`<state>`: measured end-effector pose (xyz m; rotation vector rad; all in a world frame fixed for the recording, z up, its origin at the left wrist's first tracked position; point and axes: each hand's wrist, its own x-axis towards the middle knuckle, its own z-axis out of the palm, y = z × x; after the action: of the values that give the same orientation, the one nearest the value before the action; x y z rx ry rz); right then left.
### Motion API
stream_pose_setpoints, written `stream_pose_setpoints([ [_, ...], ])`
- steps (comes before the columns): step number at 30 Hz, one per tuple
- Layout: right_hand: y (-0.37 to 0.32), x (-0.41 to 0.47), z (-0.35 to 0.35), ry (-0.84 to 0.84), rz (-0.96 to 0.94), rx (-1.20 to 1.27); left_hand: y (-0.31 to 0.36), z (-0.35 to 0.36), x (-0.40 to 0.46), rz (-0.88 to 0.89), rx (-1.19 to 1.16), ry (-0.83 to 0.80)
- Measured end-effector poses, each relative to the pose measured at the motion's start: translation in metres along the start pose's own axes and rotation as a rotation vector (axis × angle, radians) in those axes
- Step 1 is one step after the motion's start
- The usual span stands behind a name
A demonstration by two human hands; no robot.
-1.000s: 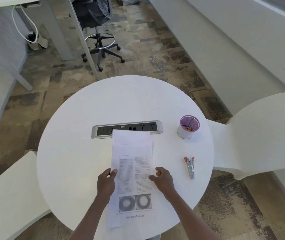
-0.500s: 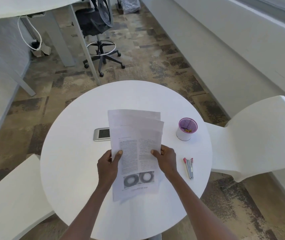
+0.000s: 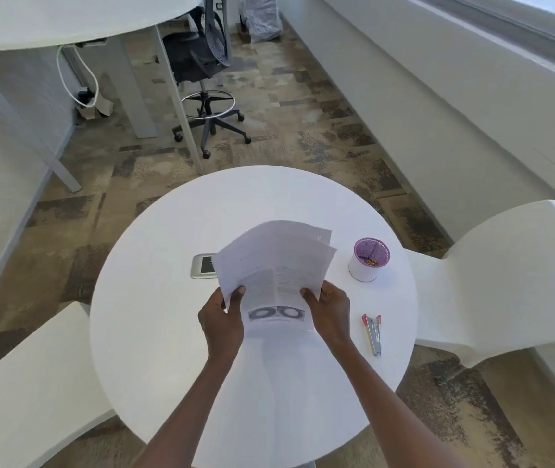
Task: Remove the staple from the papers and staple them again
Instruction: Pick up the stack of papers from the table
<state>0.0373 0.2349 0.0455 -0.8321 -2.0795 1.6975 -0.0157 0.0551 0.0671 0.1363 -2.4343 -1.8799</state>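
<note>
Both hands hold the papers [image 3: 274,265] tilted up above the round white table [image 3: 154,315]: the left hand [image 3: 220,320] grips the lower left edge, thumb on the front, and the right hand [image 3: 330,310] grips the lower right edge. What looks like a stapler [image 3: 373,334] lies to the right, near a purple-rimmed cup [image 3: 368,260]

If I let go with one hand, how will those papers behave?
Likely floppy: the papers are thin sheets, already fanned apart at their top corners. Held only by the left hand or right hand, they would probably droop and splay. They look light.
</note>
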Motion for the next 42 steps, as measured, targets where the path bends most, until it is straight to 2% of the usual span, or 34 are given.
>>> stream_pose_setpoints([
  [6,0.006,-0.002,-0.005,-0.009,0.031,-0.096,-0.003,-0.005,0.003,-0.036,0.057,-0.031],
  [17,-0.024,0.006,-0.013,-0.022,0.047,0.143,0.042,-0.011,0.019,-0.127,-0.115,-0.03],
  [24,-0.037,0.007,-0.021,-0.036,0.07,0.187,0.055,-0.012,0.024,-0.173,-0.13,-0.06],
  [34,-0.043,0.006,-0.025,-0.057,0.063,0.224,0.068,-0.012,0.026,-0.138,-0.074,-0.079],
  [38,-0.046,0.005,-0.026,-0.064,0.051,0.186,0.068,-0.012,0.027,-0.114,-0.065,-0.075],
  [42,-0.051,0.002,-0.023,-0.093,-0.075,-0.134,0.066,-0.01,0.03,-0.032,0.013,-0.049],
])
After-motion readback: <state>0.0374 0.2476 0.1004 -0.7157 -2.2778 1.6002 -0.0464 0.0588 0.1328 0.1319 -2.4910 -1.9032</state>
